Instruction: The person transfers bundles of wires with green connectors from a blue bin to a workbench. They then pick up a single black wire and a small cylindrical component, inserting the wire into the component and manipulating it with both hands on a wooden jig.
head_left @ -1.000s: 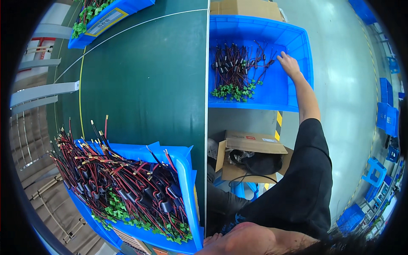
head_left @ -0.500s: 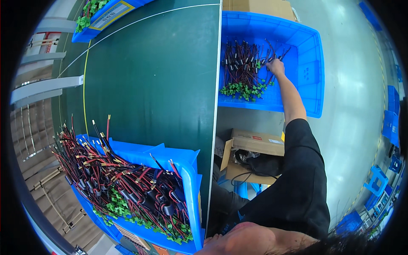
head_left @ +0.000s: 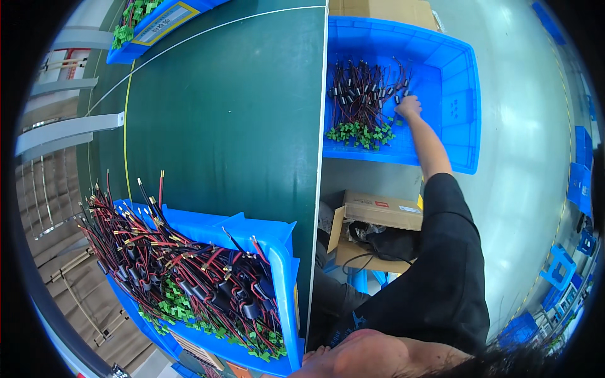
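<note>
My right hand (head_left: 409,106) reaches into a blue bin (head_left: 461,104) at the far right. Its fingers are curled at the right end of a row of red-and-black wire cables (head_left: 360,94), which have black cylindrical cores and green connectors (head_left: 356,133). It seems to grip one cable, with a core just above the fingers and a green connector just below; the grip itself is partly hidden. Of my left hand (head_left: 319,351) only a bit shows at the bottom, by the table edge, and its fingers are mostly hidden.
A green table (head_left: 227,120) lies to the left. On its near part stands a tilted blue bin (head_left: 285,271) heaped with similar cables (head_left: 189,264). Another blue bin (head_left: 161,31) is at the far left. An open cardboard box (head_left: 381,211) sits below the right bin.
My right hand has drawn slightly toward me inside the bin. The wires that fanned out to the right above it now lie closer to the row.
</note>
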The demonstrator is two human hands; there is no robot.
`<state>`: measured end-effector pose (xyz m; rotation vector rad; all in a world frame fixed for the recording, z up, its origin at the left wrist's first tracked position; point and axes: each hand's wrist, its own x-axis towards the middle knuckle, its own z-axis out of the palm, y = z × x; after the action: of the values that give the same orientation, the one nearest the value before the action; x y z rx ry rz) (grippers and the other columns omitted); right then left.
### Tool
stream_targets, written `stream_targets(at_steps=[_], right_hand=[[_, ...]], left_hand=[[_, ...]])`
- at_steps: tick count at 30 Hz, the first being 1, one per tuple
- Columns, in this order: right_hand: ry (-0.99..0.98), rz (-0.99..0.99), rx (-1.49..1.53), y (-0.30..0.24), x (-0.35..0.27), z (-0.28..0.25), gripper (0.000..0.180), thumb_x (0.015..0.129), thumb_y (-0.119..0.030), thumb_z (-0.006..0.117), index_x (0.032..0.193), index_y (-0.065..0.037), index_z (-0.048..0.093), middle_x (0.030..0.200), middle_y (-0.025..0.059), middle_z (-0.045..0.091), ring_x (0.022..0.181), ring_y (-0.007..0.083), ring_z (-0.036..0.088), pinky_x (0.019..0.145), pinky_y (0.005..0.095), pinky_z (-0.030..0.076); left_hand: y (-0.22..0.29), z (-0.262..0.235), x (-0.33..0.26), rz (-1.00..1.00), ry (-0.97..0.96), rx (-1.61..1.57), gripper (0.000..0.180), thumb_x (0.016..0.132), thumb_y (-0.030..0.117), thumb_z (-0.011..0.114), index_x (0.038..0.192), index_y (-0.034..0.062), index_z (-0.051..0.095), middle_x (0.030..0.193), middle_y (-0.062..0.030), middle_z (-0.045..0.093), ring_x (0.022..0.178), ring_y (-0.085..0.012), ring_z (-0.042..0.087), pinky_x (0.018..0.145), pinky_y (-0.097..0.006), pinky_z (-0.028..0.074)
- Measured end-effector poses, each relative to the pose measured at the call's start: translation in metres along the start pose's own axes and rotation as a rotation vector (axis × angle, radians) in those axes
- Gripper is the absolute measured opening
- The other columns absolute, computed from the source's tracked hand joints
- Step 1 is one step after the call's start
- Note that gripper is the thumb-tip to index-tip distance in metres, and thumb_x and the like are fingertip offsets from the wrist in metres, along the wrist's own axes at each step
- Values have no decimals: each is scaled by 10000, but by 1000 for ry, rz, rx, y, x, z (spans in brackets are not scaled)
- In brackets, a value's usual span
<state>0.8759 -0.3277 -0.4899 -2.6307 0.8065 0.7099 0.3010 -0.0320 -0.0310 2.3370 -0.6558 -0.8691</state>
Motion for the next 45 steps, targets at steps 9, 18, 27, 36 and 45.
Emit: stream_targets(at_steps=[9, 18, 27, 36, 45], right_hand=[[-159, 96, 332, -75, -60, 30, 1494, 673, -900, 706, 1635, 54, 77, 1595, 273, 406, 1470, 423, 422, 1219, 523, 312], [-112, 63, 107, -153, -162, 39, 1546, 645, -755, 859, 1659, -67, -84, 1669, 387, 85, 1528, 604, 119, 1249, 672, 94], [139, -123, 14, -169, -150, 100, 1304, 751, -527, 877, 1675, -82, 71, 1598, 423, 232, 1449, 660, 248, 1163, 768, 203], [441, -334, -27, -51, -79, 61, 794, 871, -153, 711, 1552, 0, 333, 1460, 272, 478, 1308, 420, 544, 1141, 530, 381], [102, -323, -172, -55, -87, 12, 422, 967, -187, 648, 1325, -10, 510, 1326, 228, 634, 1267, 391, 615, 1049, 504, 471]], left_hand=[[-14, -10, -3, 17, 3, 21, 482, 982, 220, 499, 1421, 20, 521, 1344, -121, 624, 1154, -245, 639, 973, -367, 530], [-15, -11, -9, -1, 4, 18, 487, 984, 221, 498, 1429, 23, 514, 1347, -120, 624, 1150, -245, 642, 968, -369, 533], [-12, -11, -13, -17, 5, 11, 492, 986, 222, 497, 1437, 27, 506, 1349, -119, 624, 1146, -246, 644, 964, -371, 536], [-7, -15, -18, -37, 29, 0, 497, 988, 223, 496, 1446, 30, 498, 1352, -119, 624, 1142, -246, 647, 959, -374, 539], [-4, -11, -16, -65, 28, -27, 502, 990, 224, 495, 1454, 33, 490, 1354, -118, 624, 1137, -247, 650, 955, -376, 542]])
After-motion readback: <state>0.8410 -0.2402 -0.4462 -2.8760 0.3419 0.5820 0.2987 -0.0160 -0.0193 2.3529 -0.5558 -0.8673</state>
